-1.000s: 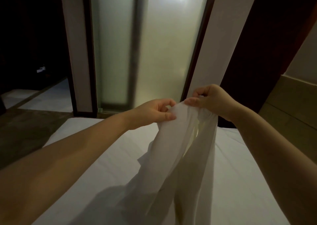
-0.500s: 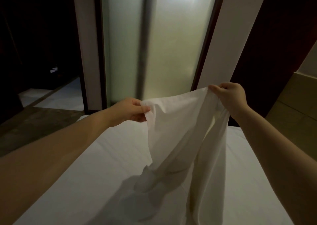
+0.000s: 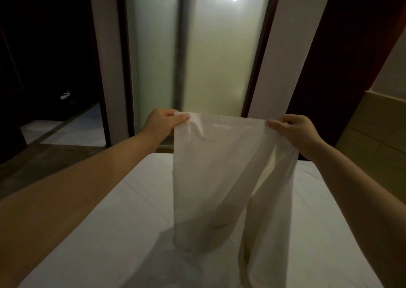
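both arms stretched out in front, bare, raised to much the same height. left hand (image 3: 163, 123): thumb on top, pressed against the curled forefinger, pinching one top corner of the white cloth (image 3: 219, 167). right hand (image 3: 294, 131): same pinch on the other corner, thumb pointing inward, other fingers folded toward the palm. hands well apart, level with each other. left forearm (image 3: 87, 189) comes in from lower left, right forearm (image 3: 351, 189) from lower right. wrists roughly straight.
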Available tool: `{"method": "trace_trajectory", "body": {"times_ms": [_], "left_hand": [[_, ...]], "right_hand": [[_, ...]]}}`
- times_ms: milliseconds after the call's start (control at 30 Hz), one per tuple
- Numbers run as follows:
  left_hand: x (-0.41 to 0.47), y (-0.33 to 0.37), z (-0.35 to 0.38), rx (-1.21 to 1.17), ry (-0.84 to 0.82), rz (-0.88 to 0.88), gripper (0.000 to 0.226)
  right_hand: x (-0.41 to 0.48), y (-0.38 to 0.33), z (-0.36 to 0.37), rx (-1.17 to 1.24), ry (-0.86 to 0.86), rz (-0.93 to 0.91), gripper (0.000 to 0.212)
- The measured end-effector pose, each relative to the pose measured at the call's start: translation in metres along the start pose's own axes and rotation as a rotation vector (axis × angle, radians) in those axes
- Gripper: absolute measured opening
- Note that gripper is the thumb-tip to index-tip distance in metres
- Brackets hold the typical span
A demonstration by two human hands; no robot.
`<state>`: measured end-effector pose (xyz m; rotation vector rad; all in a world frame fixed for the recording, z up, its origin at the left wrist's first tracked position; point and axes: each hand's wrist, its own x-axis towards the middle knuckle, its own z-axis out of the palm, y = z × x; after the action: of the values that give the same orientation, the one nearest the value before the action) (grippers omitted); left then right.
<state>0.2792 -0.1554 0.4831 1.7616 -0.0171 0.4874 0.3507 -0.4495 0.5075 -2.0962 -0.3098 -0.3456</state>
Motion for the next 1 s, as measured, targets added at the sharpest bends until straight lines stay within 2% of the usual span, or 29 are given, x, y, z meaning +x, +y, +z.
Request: {"method": "trace_trajectory", "body": {"times_ms": [100,200,367,500,633,1000], "left_hand": [[0.003,0.001,0.000,0.090,0.018,0.076,0.024],[0.005,0.007,-0.003,0.155,-0.039,0.156,0.020],[0.001,0.011,0.000,0.433,-0.140,0.292,0.007],[-0.014,-0.019,0.014,0.692,-0.292,0.439,0.015],[-0.033,-0.059,0.037,0.764,-0.377,0.362,0.031],[-0.057,-0.090,0.099,0.656,-0.416,0.269,0.041]], "right_hand": [[-0.006,0.000,-0.004,-0.013,-0.019,-0.014,0.025],[-0.008,0.003,-0.008,-0.013,0.020,-0.018,0.025],[-0.009,0.004,-0.012,0.011,0.118,-0.041,0.043],[-0.017,-0.004,-0.015,-0.005,0.106,-0.091,0.030],[-0.023,-0.007,-0.018,-0.023,0.088,-0.119,0.024],[-0.028,-0.006,-0.022,-0.062,0.064,-0.156,0.026]]}}
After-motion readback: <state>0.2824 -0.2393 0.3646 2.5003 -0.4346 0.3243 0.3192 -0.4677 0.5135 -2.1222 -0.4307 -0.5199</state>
